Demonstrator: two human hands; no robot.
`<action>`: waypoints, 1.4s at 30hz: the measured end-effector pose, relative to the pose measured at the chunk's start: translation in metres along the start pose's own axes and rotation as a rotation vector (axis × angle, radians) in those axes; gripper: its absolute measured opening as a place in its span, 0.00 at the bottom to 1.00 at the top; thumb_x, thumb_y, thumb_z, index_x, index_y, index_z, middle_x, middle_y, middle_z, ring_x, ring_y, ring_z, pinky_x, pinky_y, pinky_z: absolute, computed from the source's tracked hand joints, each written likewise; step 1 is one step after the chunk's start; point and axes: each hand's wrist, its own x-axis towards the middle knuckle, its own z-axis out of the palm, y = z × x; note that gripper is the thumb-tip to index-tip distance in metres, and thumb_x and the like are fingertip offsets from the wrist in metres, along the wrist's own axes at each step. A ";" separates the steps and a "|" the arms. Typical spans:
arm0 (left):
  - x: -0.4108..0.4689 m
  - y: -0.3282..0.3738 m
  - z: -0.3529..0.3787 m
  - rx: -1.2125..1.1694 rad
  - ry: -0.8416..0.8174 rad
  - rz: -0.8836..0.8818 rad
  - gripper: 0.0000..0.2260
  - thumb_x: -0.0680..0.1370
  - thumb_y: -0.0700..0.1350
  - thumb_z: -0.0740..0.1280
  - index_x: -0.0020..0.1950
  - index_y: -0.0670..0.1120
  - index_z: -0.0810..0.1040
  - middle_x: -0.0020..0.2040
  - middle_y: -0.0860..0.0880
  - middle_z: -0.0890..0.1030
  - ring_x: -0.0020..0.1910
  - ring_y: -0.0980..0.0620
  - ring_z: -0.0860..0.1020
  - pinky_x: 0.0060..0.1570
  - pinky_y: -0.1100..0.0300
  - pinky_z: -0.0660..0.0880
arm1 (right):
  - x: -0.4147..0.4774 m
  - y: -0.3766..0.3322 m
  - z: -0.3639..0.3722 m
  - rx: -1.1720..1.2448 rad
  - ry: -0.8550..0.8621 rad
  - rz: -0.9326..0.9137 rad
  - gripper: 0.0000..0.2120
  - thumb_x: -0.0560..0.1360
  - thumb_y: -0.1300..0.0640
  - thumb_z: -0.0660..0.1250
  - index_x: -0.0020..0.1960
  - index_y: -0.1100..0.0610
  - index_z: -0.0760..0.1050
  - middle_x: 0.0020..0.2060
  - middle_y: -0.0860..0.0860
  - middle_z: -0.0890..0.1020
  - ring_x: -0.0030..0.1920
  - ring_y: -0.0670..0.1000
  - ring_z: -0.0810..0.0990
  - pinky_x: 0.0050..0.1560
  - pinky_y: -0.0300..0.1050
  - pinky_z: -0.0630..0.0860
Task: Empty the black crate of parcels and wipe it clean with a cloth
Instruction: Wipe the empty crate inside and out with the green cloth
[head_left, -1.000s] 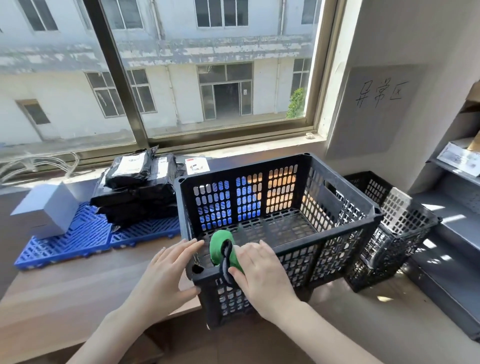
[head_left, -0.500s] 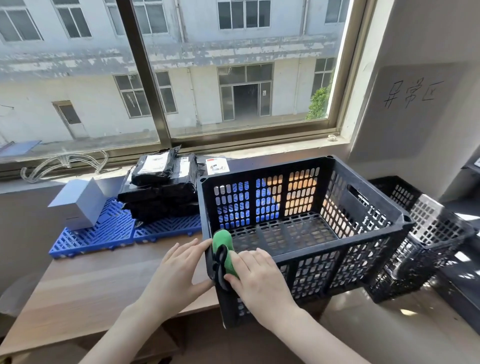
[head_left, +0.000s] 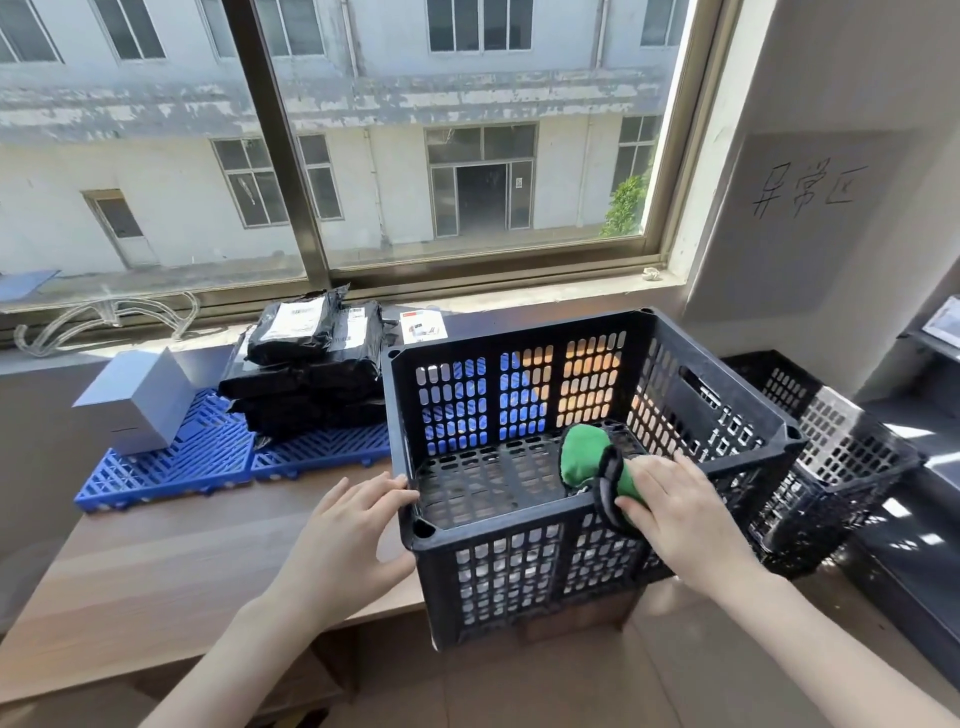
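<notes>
The black crate stands at the right end of the wooden table, with nothing inside but the cloth. My right hand holds a green cloth with a black edge on the crate's near rim, the cloth hanging inward over the floor grid. My left hand rests flat, fingers straight, against the crate's near left corner. The black parcels are stacked to the left of the crate on a blue grid mat.
A grey box sits on the blue mat's left part. A second black crate stands lower at the right, beside grey shelving. The window sill runs behind the table.
My right hand has slid the cloth rightward along the near rim, from the left corner toward the middle. My left hand stays at the left corner. The camera shifted its view.
</notes>
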 end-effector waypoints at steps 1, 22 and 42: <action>0.000 0.000 0.001 -0.005 0.001 0.004 0.27 0.69 0.62 0.59 0.66 0.55 0.75 0.66 0.57 0.75 0.70 0.57 0.70 0.73 0.53 0.57 | -0.002 0.009 -0.002 -0.018 -0.007 0.021 0.18 0.78 0.45 0.54 0.62 0.54 0.69 0.54 0.49 0.79 0.59 0.51 0.75 0.69 0.51 0.60; 0.018 -0.025 -0.016 -0.272 -0.065 0.060 0.21 0.70 0.57 0.58 0.62 0.62 0.74 0.63 0.71 0.68 0.71 0.74 0.54 0.74 0.66 0.44 | 0.010 0.108 -0.054 -0.077 -0.227 0.513 0.22 0.76 0.44 0.57 0.53 0.61 0.79 0.48 0.58 0.83 0.50 0.62 0.80 0.53 0.58 0.73; 0.121 -0.081 0.001 -0.380 0.131 -0.226 0.20 0.74 0.61 0.59 0.61 0.54 0.77 0.56 0.62 0.75 0.62 0.64 0.71 0.60 0.70 0.64 | 0.228 -0.047 0.027 0.535 -0.309 0.114 0.17 0.68 0.47 0.75 0.53 0.45 0.72 0.45 0.38 0.77 0.46 0.37 0.75 0.46 0.31 0.68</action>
